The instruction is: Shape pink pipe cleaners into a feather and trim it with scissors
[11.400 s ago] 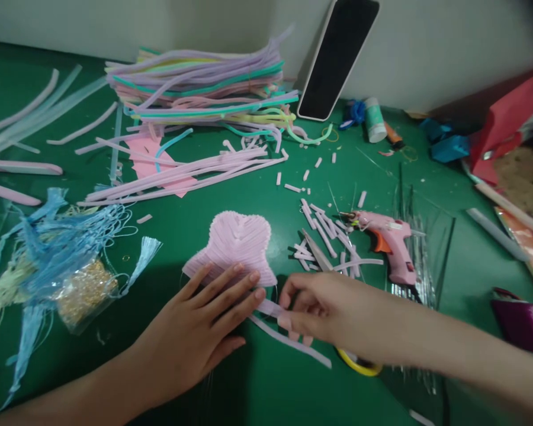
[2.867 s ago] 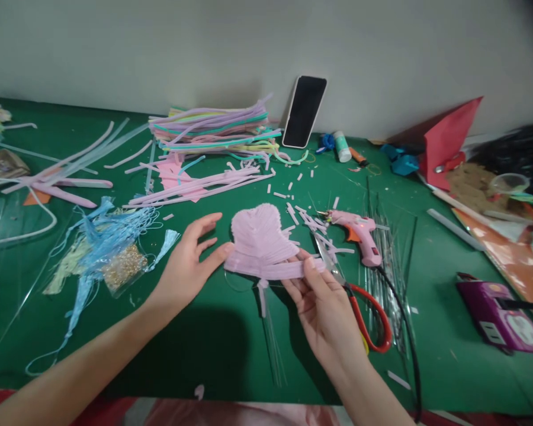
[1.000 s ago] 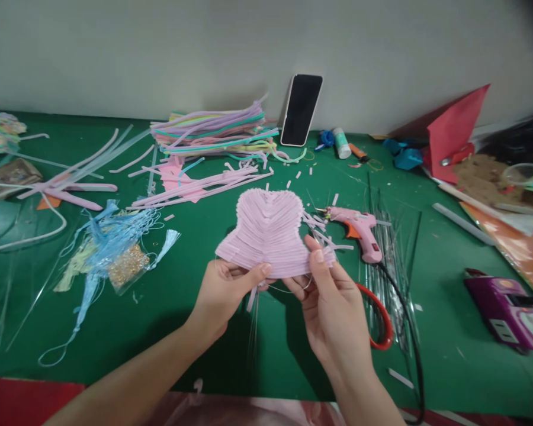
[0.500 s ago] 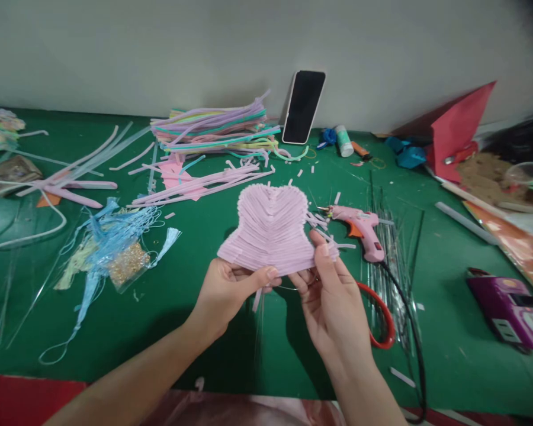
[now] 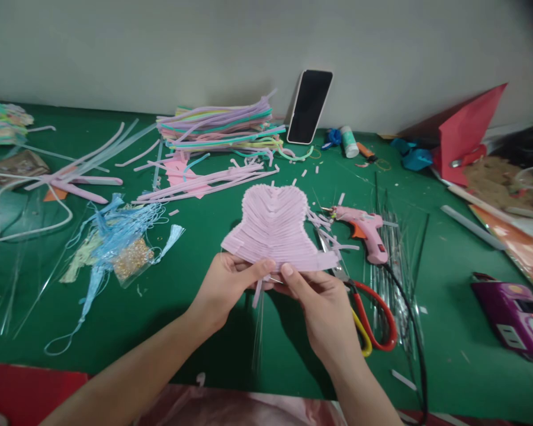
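A lilac bodice-shaped piece [image 5: 273, 225], built from rows of fuzzy pipe cleaners, is held up over the table with its heart-shaped edge away from me. My left hand [image 5: 231, 287] pinches its lower edge left of the middle, thumb on top and fingers beneath. Close beside that thumb, my right hand [image 5: 322, 305] grips the same edge, its thumb also on top. A thin wire shows under the edge between both hands. Scissors [image 5: 384, 313] with red and yellow handles lie partly hidden behind my right hand. The pink glue gun [image 5: 359, 228] rests on the table beyond them.
Bundled pastel pipe cleaners [image 5: 217, 127] lie at the back beside a leaning phone [image 5: 310, 106]. Blue tassels [image 5: 119, 228] and a bag of gold beads [image 5: 133, 260] are on the left. Clear sticks [image 5: 391, 266], a black cord [image 5: 415, 331] and a purple device [image 5: 513, 310] occupy the right.
My right hand has slid left along the lower edge, from the right corner to near my left thumb. The piece's right corner and the scissors' yellow handle now show. The view has shifted slightly.
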The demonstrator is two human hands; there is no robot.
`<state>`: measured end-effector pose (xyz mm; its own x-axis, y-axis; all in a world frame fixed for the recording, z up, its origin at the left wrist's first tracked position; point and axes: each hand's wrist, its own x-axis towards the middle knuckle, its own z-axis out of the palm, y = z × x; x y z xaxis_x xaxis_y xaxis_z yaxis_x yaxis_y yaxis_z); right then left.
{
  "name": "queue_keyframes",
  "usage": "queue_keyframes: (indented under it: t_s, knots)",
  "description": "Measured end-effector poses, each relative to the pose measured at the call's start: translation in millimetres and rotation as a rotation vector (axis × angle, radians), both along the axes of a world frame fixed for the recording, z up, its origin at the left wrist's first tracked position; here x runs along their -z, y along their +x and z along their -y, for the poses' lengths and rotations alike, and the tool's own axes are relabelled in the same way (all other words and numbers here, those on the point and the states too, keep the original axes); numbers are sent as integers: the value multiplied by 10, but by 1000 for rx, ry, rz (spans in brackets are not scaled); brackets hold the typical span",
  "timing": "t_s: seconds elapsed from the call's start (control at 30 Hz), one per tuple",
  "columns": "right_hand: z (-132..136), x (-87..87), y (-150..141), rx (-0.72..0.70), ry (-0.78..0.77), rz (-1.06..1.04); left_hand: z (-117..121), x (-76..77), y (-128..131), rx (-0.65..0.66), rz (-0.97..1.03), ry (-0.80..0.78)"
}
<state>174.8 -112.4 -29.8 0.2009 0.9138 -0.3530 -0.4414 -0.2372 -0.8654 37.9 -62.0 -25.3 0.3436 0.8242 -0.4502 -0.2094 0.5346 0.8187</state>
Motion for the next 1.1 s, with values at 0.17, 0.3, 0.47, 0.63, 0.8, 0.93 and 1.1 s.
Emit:
queue_keyframes:
  t_s: [0.17, 0.3, 0.47, 0.63, 0.8, 0.93, 1.1]
  knots:
    - [-49, 9, -9, 130, -13, -31, 1, -39, -18, 60, 31, 1]
    - [-63, 39, -17, 157, -1, -26, 14, -36, -14, 112, 29, -29]
    - [-47, 42, 10, 1, 10, 8, 27, -26, -15, 111, -1, -21]
    - [-36, 24, 24, 43, 0, 47, 35, -41, -25, 154, -5, -32]
    - [-30, 25, 22, 43, 8, 71, 34, -58, -18, 165, 9, -33]
    - [-35, 16, 28, 21, 25, 78, 27, -72, -22, 157, 1, -1]
    - [-44, 13, 14, 46, -4, 85, 25, -107, -25, 148, -35, 20]
